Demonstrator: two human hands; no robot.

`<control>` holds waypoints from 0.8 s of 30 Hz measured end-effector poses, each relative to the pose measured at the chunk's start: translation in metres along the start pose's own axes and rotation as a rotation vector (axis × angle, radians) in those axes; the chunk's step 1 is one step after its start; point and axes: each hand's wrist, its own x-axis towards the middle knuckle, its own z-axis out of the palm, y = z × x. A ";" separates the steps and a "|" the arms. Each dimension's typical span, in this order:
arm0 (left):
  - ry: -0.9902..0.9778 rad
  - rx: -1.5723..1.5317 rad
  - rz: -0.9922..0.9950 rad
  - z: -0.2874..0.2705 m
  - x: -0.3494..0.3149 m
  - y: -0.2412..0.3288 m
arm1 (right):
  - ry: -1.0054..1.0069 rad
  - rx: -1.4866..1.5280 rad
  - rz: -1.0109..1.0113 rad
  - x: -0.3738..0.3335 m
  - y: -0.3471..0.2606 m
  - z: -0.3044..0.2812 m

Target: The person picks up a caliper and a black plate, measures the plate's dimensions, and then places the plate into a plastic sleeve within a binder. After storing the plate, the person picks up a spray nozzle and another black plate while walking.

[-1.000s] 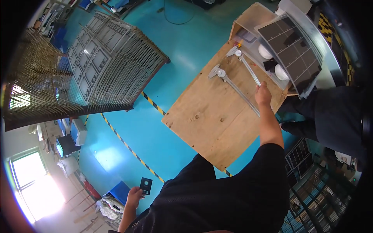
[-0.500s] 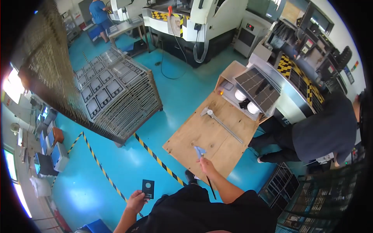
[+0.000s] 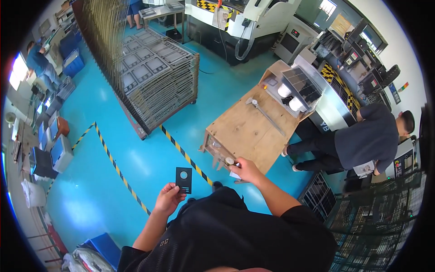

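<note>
My left hand (image 3: 168,199) pinches a flat black rectangular plate (image 3: 183,180) by its lower left edge. The plate has a round pale hole or disc in its upper part and small pale marks below, and it is held up over the blue floor. At the near edge of a wooden table (image 3: 244,136), my right hand (image 3: 247,171) is closed around what looks like a dial caliper (image 3: 229,161). Its round dial and blurred jaws point left, and my fingers cover part of it. Another dial caliper (image 3: 267,117) lies slantwise on the tabletop.
White cylinders (image 3: 290,97) and a dark gridded panel (image 3: 302,86) sit at the table's far end. A co-worker in dark clothes (image 3: 364,136) bends at a machine on the right. A tall stack of racks (image 3: 161,81) stands ahead left. Striped tape (image 3: 181,150) marks the floor.
The view has swung, showing more on the left. My left hand has risen with the black plate. My right hand has turned the caliper, so its dial now shows beside the table edge.
</note>
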 end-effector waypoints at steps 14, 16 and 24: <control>-0.044 0.086 0.082 -0.003 -0.044 -0.005 | 0.005 -0.407 -0.185 -0.057 -0.055 0.014; -0.040 0.113 0.076 -0.001 -0.048 -0.010 | -0.013 -0.366 -0.187 -0.060 -0.081 0.009; -0.036 0.162 0.153 0.001 -0.042 -0.022 | 0.087 -0.282 -0.367 -0.045 -0.121 0.029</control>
